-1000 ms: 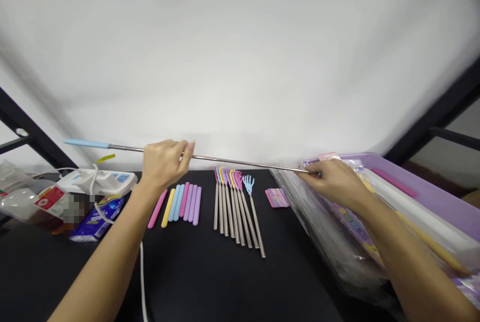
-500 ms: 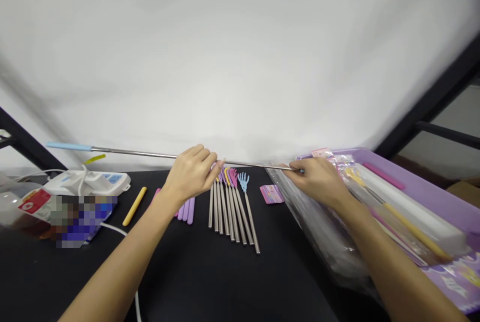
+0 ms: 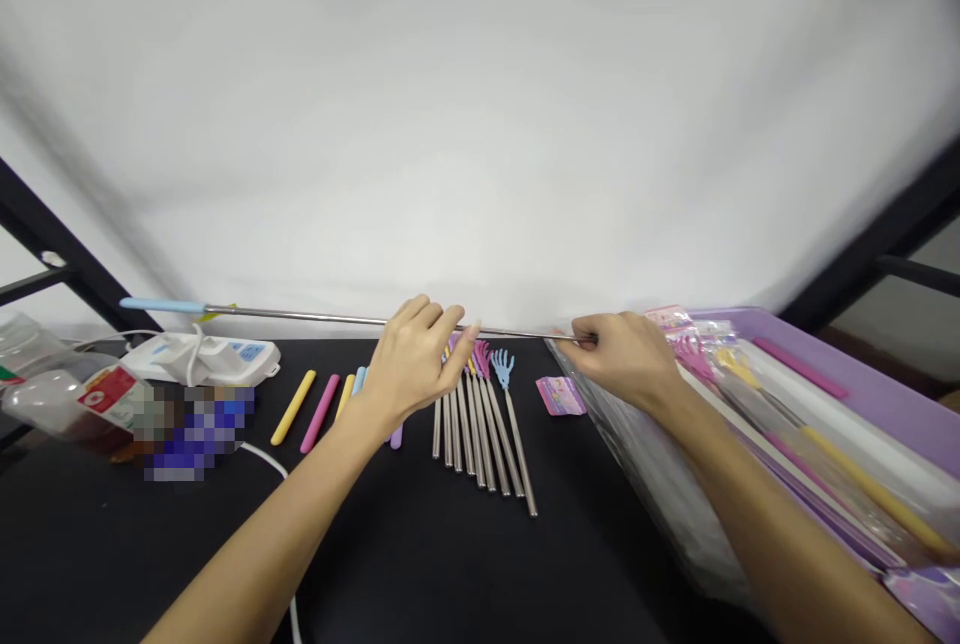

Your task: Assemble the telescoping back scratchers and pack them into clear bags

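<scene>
Slim steel rod [image 3: 315,317] with a pale-blue handle [image 3: 161,305] spans above the black table [image 3: 187,544], its end pinched by the right hand [image 3: 619,356]; the left hand [image 3: 412,359] hovers close, fingers apart. Steel back scratchers [image 3: 480,434] lie in a row, pastel sleeves [image 3: 319,412] loose beside them.

Pixelated blue packet [image 3: 199,421] around 8 o'clock is unreadable, lol, the left hand [image 3: 412,364] hides most pastel sticks [image 3: 395,437], and the purple tray [image 3: 825,344] runs off-frame at 4 o'clock.
</scene>
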